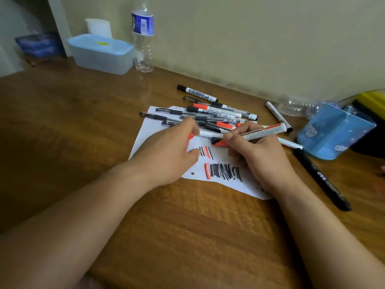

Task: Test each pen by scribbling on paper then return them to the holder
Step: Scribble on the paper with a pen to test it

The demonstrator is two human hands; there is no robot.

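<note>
A red-and-white marker [263, 132] is being gripped by the right hand [258, 155], its tip angled down over the scribbled paper [154, 130] on the desk [187, 226]. A small red piece [190, 136] is being pinched by the left hand [170, 151]. Loose pens [208, 115] are lying piled across the paper's far edge — the blue holder [335, 132] is standing at the right.

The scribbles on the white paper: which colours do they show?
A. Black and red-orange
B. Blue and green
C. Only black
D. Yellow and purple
A: the scribbles on the paper are black strokes with red-orange strokes among them, just beside the right hand, which grips a marker.
</note>
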